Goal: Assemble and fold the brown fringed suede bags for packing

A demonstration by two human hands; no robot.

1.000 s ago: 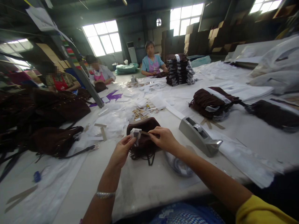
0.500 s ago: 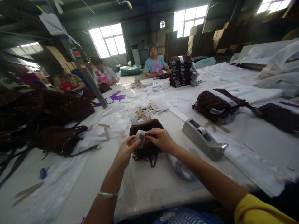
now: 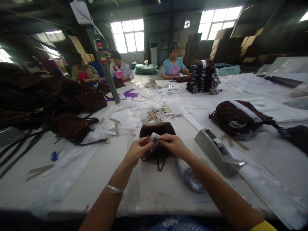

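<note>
A dark brown bag (image 3: 157, 128) with dangling cords lies on the white table in front of me. Above it, my left hand (image 3: 137, 150) pinches a small whitish wrapped piece (image 3: 154, 138), thumb against fingers. From the other side, my right hand (image 3: 175, 145) grips the same piece between thumb and forefinger. The piece looks like thin paper or clear film round something grey; what is inside I cannot make out. My hands cover the middle of the bag.
Right of the bag stands a grey tape dispenser (image 3: 218, 152), near a coil of clear plastic (image 3: 191, 176). Bundled brown bags (image 3: 234, 118) lie beyond it. More brown bags (image 3: 72, 126) heap at left by a metal post (image 3: 106, 64). Cardboard tags (image 3: 155, 116) lie ahead; several co-workers sit across.
The view has swung to the left, so the scene sits further right. Both hands still hold the small wrapped piece over the bag, its position turned slightly.
</note>
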